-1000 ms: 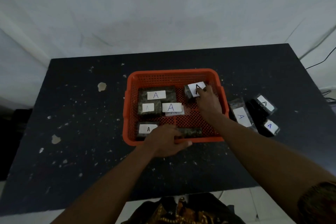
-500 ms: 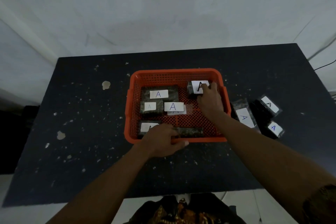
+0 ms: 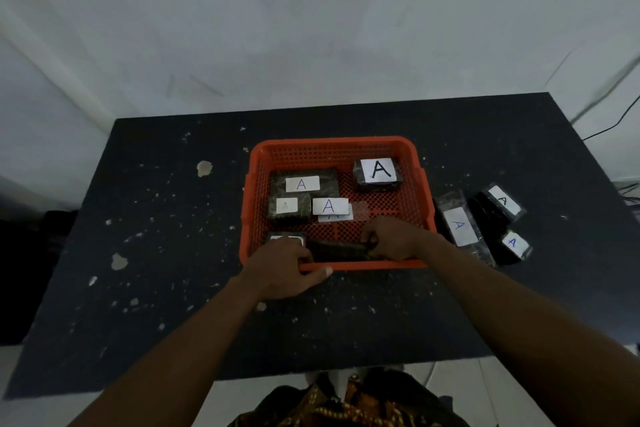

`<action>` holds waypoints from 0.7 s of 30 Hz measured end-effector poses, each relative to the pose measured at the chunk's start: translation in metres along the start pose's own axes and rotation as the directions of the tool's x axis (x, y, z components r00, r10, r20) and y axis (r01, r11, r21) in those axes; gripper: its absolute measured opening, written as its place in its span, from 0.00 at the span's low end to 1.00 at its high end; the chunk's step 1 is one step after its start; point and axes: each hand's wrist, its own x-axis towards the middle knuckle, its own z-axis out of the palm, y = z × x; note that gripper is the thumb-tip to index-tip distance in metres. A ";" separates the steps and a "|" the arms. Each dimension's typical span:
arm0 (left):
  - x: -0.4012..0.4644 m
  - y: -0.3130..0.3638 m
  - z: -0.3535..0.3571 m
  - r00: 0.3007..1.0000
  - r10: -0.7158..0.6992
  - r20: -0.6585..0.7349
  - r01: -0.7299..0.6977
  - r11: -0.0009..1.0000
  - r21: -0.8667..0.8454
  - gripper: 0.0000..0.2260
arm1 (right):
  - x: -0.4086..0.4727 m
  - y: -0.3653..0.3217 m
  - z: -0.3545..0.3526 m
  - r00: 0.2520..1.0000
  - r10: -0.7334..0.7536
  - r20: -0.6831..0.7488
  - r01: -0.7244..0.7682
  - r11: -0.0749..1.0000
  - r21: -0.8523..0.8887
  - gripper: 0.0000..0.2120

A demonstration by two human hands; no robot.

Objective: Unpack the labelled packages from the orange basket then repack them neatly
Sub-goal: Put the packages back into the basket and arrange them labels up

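An orange mesh basket (image 3: 332,144) stands mid-table and holds several dark packages with white "A" labels. One with a big black "A" (image 3: 379,173) lies free at the basket's far right corner. My left hand (image 3: 284,269) grips the basket's near rim, thumb over the edge, partly covering a labelled package (image 3: 286,238). My right hand (image 3: 393,239) is inside the basket by the near wall, its fingers curled round the end of a long dark package (image 3: 337,248) lying on its side.
Three labelled packages lie on the dark speckled table (image 3: 156,253) right of the basket: a long one (image 3: 459,225) and two small ones (image 3: 502,203), (image 3: 514,243). A white wall stands behind; a cable runs at far right.
My right hand let go of the big-"A" package at the far right corner and came back to the near wall, onto the long dark package. My left hand stayed on the rim.
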 end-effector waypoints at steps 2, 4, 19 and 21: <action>-0.001 0.000 0.001 1.000 -0.018 -0.016 0.018 1.000 -0.003 0.30 | -0.003 -0.001 -0.003 1.000 0.002 0.027 -0.003 1.000 0.029 0.11; -0.001 0.000 0.001 1.000 -0.020 -0.018 0.020 1.000 -0.018 0.30 | -0.007 0.002 -0.007 1.000 0.001 -0.003 -0.001 0.993 0.118 0.08; 0.001 -0.001 0.006 0.999 -0.009 -0.050 0.009 1.000 0.005 0.31 | -0.034 0.014 -0.013 0.968 0.045 -0.247 0.080 0.878 0.473 0.17; 0.002 -0.002 0.008 0.998 -0.016 -0.055 0.016 1.000 0.009 0.31 | -0.035 0.014 -0.012 0.967 0.045 -0.252 0.082 0.878 0.471 0.17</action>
